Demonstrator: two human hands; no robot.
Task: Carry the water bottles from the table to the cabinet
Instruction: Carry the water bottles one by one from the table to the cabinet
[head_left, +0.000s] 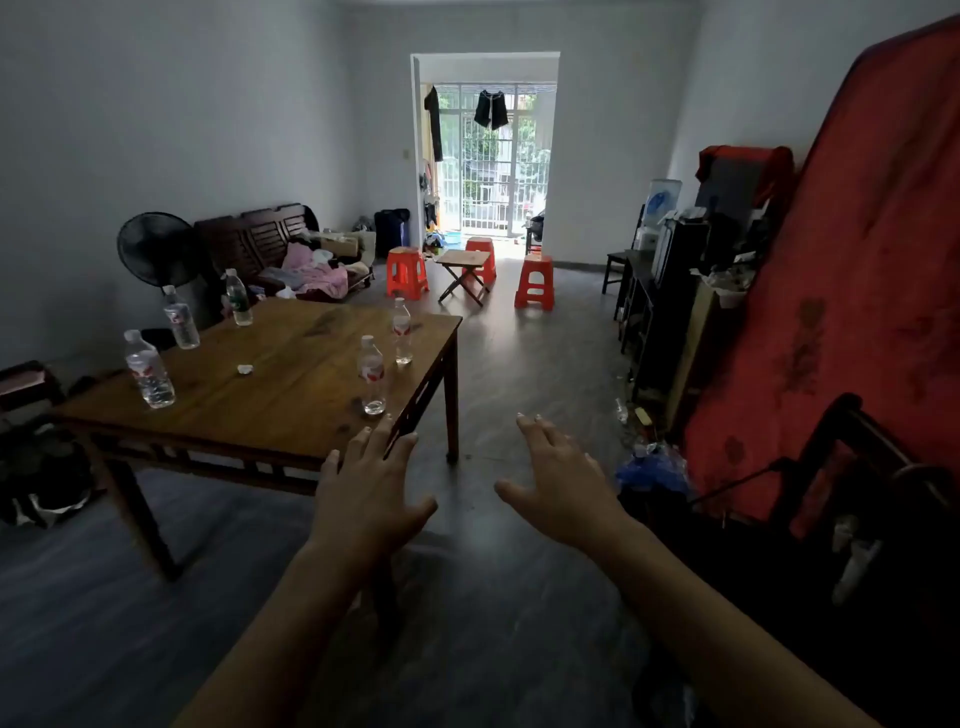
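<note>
On the wooden counter at the left stand five water bottles, all upright with white caps and well apart from one another. Nearest the hands is a bottle by the counter's near right edge, with a second bottle just beyond it toward the far right corner. Along the left side stand three more: a near-left bottle, a mid-left bottle and a far-left bottle. Four carry red-and-white labels and the far-left one a green-and-white label; the writing on all of them is too small to read. One small white scrap lies near the middle of the counter. Both hands are stretched forward with fingers spread wide, holding nothing: the left hand hovers over the counter's near right corner, its fingertips close to the nearest bottle, and the right hand hangs over the floor to the right of the counter. Farther off, three orange stools surround one small folding table before the balcony door. One black fan stands at the far left beside a dark bench. Dark cabinets line the right wall, next to a red leaning panel.
</note>
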